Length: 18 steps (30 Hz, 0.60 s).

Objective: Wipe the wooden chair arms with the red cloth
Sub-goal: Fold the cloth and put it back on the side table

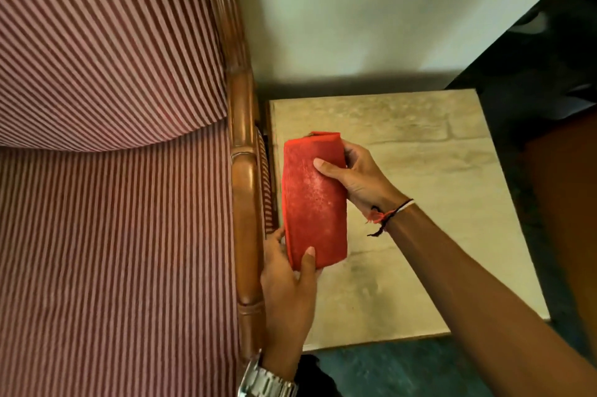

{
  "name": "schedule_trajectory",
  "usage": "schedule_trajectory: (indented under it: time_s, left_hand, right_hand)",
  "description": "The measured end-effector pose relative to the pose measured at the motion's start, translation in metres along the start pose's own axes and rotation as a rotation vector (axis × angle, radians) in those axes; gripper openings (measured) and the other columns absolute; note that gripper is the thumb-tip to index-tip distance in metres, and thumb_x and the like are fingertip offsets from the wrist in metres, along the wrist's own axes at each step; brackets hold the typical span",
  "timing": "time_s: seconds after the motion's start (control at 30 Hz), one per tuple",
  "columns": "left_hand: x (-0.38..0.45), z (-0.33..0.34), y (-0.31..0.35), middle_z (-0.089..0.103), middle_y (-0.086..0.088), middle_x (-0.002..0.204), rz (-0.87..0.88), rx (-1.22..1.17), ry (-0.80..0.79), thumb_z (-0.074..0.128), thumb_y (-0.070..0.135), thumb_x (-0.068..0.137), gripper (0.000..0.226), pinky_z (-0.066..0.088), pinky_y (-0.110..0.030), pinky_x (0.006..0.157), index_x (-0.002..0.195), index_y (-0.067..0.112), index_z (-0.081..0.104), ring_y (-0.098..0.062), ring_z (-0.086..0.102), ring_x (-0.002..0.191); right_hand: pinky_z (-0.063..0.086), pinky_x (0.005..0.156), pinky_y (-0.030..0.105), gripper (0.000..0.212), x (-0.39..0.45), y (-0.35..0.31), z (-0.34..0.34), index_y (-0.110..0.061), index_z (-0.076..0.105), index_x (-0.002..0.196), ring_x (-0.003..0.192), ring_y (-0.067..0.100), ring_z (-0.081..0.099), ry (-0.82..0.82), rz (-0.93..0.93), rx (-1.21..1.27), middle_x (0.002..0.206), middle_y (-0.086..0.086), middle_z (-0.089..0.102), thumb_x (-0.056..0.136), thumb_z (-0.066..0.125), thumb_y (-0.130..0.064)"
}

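The red cloth (313, 202) is folded into a long flat rectangle and held in the air just right of the wooden chair arm (244, 202). My left hand (287, 293) grips its near end, thumb on top. My right hand (358, 177) pinches its far right edge, thumb pressed on the upper face. The cloth does not touch the glossy brown arm, which runs along the side of the chair's red-and-white striped cushions (113, 219). The cloth's face shows pale dusty patches.
A square side table with a pale stone-look top (436, 235) stands under the cloth, tight against the chair. A pale wall (355, 9) rises behind it. Dark furniture (549, 73) fills the right edge, with dark floor (403, 370) below.
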<state>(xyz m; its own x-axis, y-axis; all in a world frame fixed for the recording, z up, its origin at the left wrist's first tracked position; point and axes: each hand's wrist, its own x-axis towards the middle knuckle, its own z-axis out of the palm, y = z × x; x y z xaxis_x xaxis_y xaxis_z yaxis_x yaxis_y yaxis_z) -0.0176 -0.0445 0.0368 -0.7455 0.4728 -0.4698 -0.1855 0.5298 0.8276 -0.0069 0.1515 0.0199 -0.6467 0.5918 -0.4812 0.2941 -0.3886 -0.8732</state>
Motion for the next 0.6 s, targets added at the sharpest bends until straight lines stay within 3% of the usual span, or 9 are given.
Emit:
schedule_trajectory:
  time_s: [0.07,0.17,0.27,0.37,0.5,0.53,0.6]
  left_hand:
    - [0.011,0.014,-0.012,0.065,-0.004,0.130,-0.012,0.147,-0.022,0.059,0.016,0.097,0.050,0.055,-0.023,0.092,0.142,0.020,0.040,-0.015,0.066,0.113]
    - [0.033,0.032,-0.037,0.053,-0.010,0.148,0.000,0.297,-0.112,0.055,0.016,0.099,0.072,0.048,-0.041,0.111,0.159,0.017,0.017,-0.024,0.058,0.129]
    - [0.050,0.045,-0.065,0.056,-0.013,0.137,0.030,0.553,-0.236,0.048,0.024,0.103,0.074,0.051,-0.039,0.102,0.161,0.025,0.001,-0.023,0.061,0.117]
    - [0.059,0.052,-0.085,0.053,-0.010,0.130,-0.009,0.788,-0.307,0.041,0.029,0.106,0.070,0.054,-0.035,0.092,0.159,0.033,-0.004,-0.020,0.062,0.104]
    - [0.064,0.061,-0.093,0.049,-0.011,0.131,-0.022,0.949,-0.307,0.046,0.028,0.103,0.079,0.059,-0.040,0.089,0.159,0.037,-0.009,-0.024,0.062,0.107]
    - [0.065,0.064,-0.095,0.047,-0.012,0.134,-0.024,0.989,-0.298,0.047,0.028,0.103,0.081,0.058,-0.042,0.090,0.158,0.038,-0.010,-0.025,0.060,0.111]
    - [0.065,0.067,-0.094,0.043,-0.014,0.139,-0.039,1.051,-0.298,0.047,0.027,0.102,0.082,0.056,-0.043,0.092,0.158,0.038,-0.011,-0.028,0.056,0.117]
  right_hand:
    - [0.053,0.109,0.051,0.044,0.016,0.021,-0.006,-0.004,0.060,0.138,0.114,0.025,0.063,0.000,0.056,-0.077,0.131,0.021,0.067,0.095,0.067,0.001]
    - [0.055,0.104,0.046,0.051,0.037,0.054,-0.017,-0.004,0.054,0.141,0.114,0.029,0.064,0.015,0.131,-0.261,0.130,0.026,0.065,0.092,0.071,-0.002]
    - [0.046,0.115,0.051,0.068,0.040,0.083,-0.027,-0.006,0.038,0.152,0.133,0.040,0.057,0.058,0.232,-0.348,0.142,0.027,0.056,0.093,0.071,-0.002]
    - [0.038,0.121,0.039,0.066,0.020,0.106,-0.032,-0.010,0.034,0.156,0.145,0.030,0.047,-0.034,0.072,-0.684,0.155,0.014,0.048,0.097,0.064,-0.008]
    - [0.036,0.125,0.043,0.069,-0.012,0.134,-0.028,-0.006,0.032,0.160,0.149,0.035,0.043,-0.145,-0.228,-1.202,0.166,0.020,0.034,0.097,0.062,-0.011]
    - [0.035,0.126,0.043,0.074,-0.019,0.140,-0.025,-0.005,0.028,0.161,0.152,0.037,0.038,-0.200,-0.247,-1.282,0.168,0.020,0.027,0.096,0.064,-0.012]
    - [0.023,0.131,0.039,0.082,-0.030,0.152,-0.018,-0.008,0.008,0.165,0.162,0.031,0.013,-0.318,-0.166,-1.410,0.174,0.015,0.001,0.099,0.057,-0.013]
